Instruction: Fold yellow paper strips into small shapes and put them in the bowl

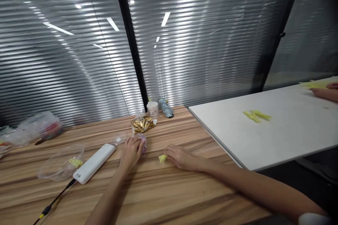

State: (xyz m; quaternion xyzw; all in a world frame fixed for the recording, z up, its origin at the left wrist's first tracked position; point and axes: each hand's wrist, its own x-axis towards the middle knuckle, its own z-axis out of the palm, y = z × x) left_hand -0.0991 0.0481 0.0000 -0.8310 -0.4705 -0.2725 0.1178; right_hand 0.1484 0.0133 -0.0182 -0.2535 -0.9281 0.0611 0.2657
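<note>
The wooden surface point(200, 190) runs to the blinds point(185, 52) at its far edge, and its right edge meets a white surface point(285, 137), where loose yellow strips point(257, 115) lie and another person's hand point(326, 93) shows at the right. Towards the wooden surface's left edge is a wide clear bowl point(50, 175) with a yellow lump point(75, 162) in it, just beside a white power strip point(94, 163). Near the far edge, close to the far right corner, stand a gold wrapper point(142, 124), a white cup point(152, 109) and a crumpled blue packet point(166, 108). By the look of it, the handling is partway — the small tub point(144, 144) seems open, with a clear disc (its lid, perhaps) point(119, 138) lying to its left, and the yellow piece point(162, 158) is not set down. The left hand point(131, 153) has its fingers bent over the tub; whether they grip it, I cannot tell. The right hand point(183, 159) rests on the surface, fingers closed — pinching the yellow piece, right of the tub and apart from it.
</note>
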